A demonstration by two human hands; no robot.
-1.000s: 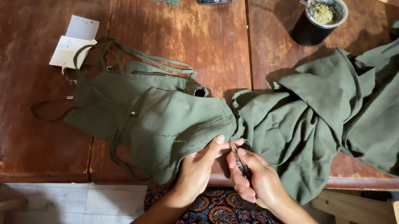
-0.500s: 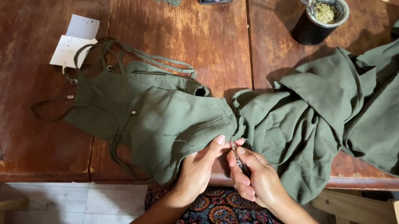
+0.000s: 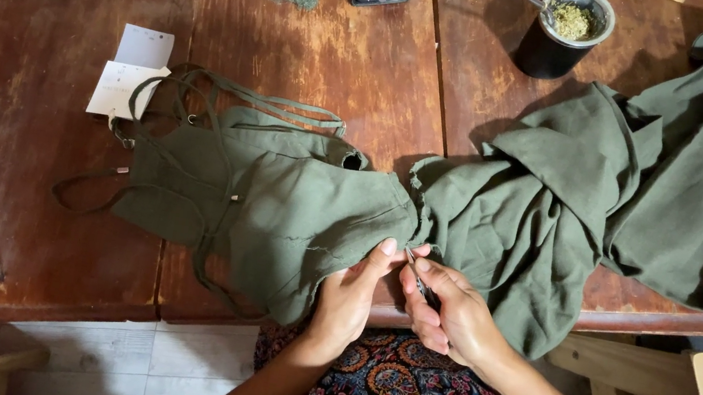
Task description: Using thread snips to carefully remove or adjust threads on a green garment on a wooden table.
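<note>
Olive-green cotton garment with thin straps (image 3: 275, 204) lies spread on the worn reddish wooden table (image 3: 31, 81), its lower edge hanging over the table's near side toward my lap. My left hand (image 3: 347, 296) pinches that edge, thumb on top, keeping the cloth taut. My right hand (image 3: 455, 313) closes around a small slim metal tool (image 3: 416, 275), tip at the fabric. I judge short, careful strokes work best. White paper tags (image 3: 128, 76) lie at the straps; a dark cup (image 3: 564, 29) stands well apart.
</note>
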